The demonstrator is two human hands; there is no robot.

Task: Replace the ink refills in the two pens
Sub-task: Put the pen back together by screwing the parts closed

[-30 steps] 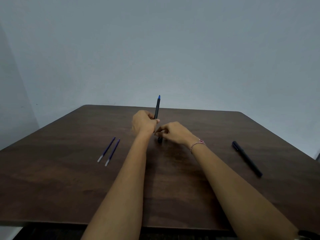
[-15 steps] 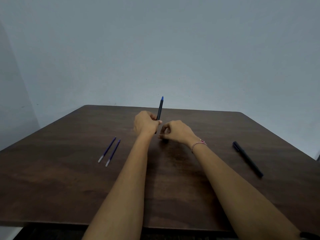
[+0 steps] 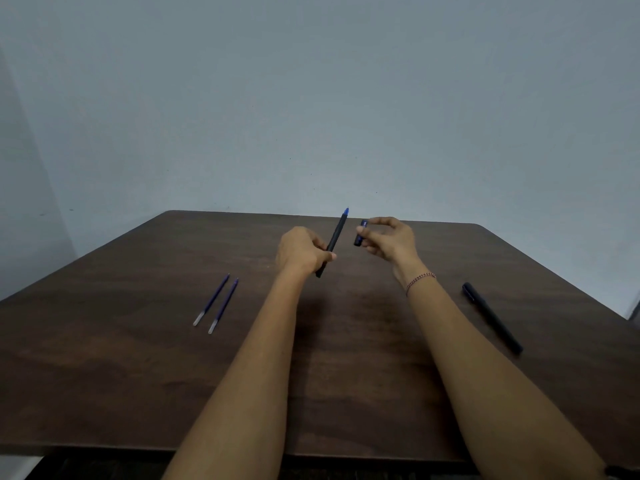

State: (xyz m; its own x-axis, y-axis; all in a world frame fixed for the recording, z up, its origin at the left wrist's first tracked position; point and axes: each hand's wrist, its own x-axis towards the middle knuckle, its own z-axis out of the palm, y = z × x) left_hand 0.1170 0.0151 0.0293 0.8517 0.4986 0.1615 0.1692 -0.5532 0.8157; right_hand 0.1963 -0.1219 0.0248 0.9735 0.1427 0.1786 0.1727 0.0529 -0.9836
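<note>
We count two pens. Our left hand [image 3: 301, 252] grips the first pen [image 3: 335, 237] above the counter [image 3: 104, 358], its blue tip tilted toward 1 o'clock. At its 3 o'clock our right hand [image 3: 391, 240] pinches one short dark piece [image 3: 360, 233], clear of that pen. The second pen [image 3: 491, 317] lies on the counter at 4 o'clock. Two refills [image 3: 212, 299] [image 3: 224, 305] lie side by side at 8 o'clock.
</note>
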